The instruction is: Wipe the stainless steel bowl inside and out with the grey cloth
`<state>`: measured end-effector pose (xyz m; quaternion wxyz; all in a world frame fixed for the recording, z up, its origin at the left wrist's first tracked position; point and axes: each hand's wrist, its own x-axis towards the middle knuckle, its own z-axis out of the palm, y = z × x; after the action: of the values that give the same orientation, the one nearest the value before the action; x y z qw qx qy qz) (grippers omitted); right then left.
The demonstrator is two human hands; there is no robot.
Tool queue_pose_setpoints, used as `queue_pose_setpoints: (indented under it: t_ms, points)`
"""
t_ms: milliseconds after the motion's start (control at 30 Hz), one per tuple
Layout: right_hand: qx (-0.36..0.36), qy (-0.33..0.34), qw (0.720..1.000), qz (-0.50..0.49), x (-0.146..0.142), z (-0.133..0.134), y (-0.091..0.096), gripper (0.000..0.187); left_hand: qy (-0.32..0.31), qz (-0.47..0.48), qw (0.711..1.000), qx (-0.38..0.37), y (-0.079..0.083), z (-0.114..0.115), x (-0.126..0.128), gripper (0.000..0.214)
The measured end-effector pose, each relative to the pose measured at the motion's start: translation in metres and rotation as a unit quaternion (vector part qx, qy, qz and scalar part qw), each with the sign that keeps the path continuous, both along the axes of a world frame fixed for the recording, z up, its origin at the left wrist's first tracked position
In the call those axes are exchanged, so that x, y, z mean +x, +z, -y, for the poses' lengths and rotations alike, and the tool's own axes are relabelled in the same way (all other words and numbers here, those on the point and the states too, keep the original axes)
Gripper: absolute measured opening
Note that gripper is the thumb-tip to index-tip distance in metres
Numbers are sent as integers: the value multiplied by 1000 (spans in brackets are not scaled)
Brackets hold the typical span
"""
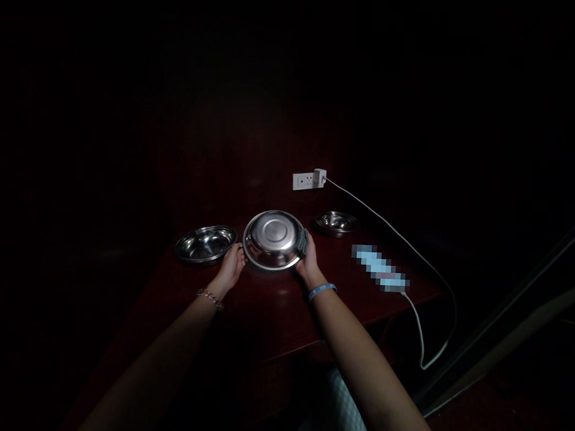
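A shiny stainless steel bowl (274, 237) is tipped up between my hands, its rounded underside and ringed base facing me. My left hand (232, 267) grips its left rim with curled fingers. At the right rim, my right hand (309, 262) is closed on a dark grey-green cloth (303, 241), which is pressed against the bowl's side. Part of the right fingers is hidden behind the bowl and cloth. Just left of my left hand lies a wider steel bowl (205, 245), open side up.
Farther back on the dark red table (274, 310) sits a smaller steel bowl (336, 224). A blurred-out phone-like device (379, 268) lies to the right. Its white cable (396, 228) loops past the table edge to a charger (319, 177) in the wall socket (302, 181).
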<state>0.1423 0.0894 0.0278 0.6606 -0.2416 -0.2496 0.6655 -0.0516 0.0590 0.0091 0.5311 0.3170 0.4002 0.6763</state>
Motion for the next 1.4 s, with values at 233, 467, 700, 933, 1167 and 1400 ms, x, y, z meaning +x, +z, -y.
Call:
queue_pose_setpoints:
  t_ms: [233,467,700,933,1167,1400]
  points:
    - [0,5,1000,11,0,2,2,39,-12,6,1000,-9,3,0,2,12]
    - [-2,-1,1000,10,1,-3,-3,37,-12,9,1000,-16,5,1,3,22]
    - [12,2,1000,-7,0,-4,-5,35,4,7,1000,-8,1,1,2,29]
    - [16,-6,1000,-7,2,-8,-10,38,5,-14,1000,19,-3,1,-1,11]
    - [11,-2,1000,-26,0,-12,-12,33,4,-15,1000,15,-6,-1,-1,12]
    - [9,1,1000,-25,1,-13,-14,35,-7,-9,1000,2,1,0,3,16]
